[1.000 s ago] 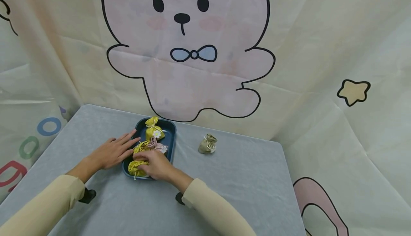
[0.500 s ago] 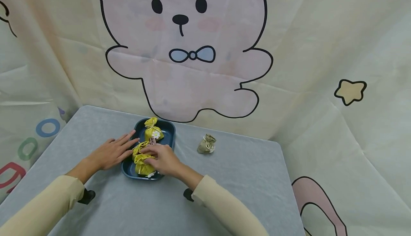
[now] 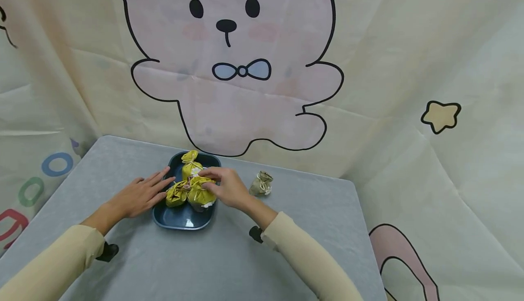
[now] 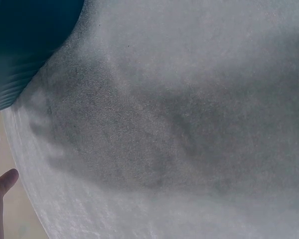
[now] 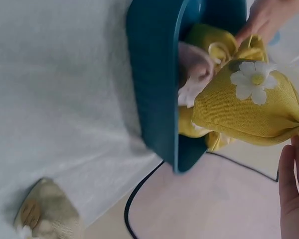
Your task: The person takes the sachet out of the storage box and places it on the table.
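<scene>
My right hand (image 3: 233,189) pinches the gathered neck of a yellow drawstring pouch (image 3: 199,196) over the right side of the blue tray (image 3: 180,221). In the right wrist view, this pouch (image 5: 249,102) hangs above the tray's contents, its white flower facing the camera. Two other yellow pouches lie in the tray, one at the back (image 3: 189,161) and one at the left (image 3: 176,195). A pink pouch (image 5: 193,74) lies among them, mostly hidden in the head view. Fingers extended, my left hand (image 3: 137,196) rests at the tray's left rim.
An olive-green drawstring pouch (image 3: 261,184) stands on the grey tablecloth (image 3: 311,228) to the right of the tray, just beyond my right hand. Behind the table's far edge hangs a cloth backdrop (image 3: 380,64) printed with a bear.
My right hand has brought the yellow pouch from the tray's front left up and to the right, uncovering the tray's front floor. The left hand has stayed at the rim.
</scene>
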Demonstrator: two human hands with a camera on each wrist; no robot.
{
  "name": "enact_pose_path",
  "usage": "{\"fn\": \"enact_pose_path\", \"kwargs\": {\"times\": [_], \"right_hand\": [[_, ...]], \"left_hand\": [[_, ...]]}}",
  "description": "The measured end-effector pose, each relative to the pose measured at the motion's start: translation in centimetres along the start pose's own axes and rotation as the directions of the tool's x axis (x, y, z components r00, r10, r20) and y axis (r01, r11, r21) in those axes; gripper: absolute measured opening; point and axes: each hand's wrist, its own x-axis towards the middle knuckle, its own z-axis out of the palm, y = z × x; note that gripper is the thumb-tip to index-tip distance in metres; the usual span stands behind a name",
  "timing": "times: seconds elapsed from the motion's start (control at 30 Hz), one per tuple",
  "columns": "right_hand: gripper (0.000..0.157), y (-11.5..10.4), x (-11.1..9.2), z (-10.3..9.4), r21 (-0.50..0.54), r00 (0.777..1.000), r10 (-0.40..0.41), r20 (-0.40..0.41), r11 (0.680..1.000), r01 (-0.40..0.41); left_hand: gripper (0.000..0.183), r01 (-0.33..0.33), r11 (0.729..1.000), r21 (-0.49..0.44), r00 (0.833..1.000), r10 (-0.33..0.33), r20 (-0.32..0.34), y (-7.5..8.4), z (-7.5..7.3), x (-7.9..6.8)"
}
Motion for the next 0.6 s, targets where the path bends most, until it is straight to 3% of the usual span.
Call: {"fn": "enact_pose_path", "kwargs": {"times": [0.37,0.6], "right_hand": [[0.026,2.5,-0.9,-3.2,-0.027,0.989,0.098,-0.108,0.995,-0.101],[0.028,4.1,-1.4,-4.4,-0.038,0.979,0.151,-0.14,0.987,-0.157]], "left_hand": [[0.053,-0.01,1.0,0.0,1.0,0.01,-0.029,0.0,0.1,-0.1],[0.056,0.022,1.0,0.004,1.0,-0.022,0.013,0.1,0.2,0.1]]}}
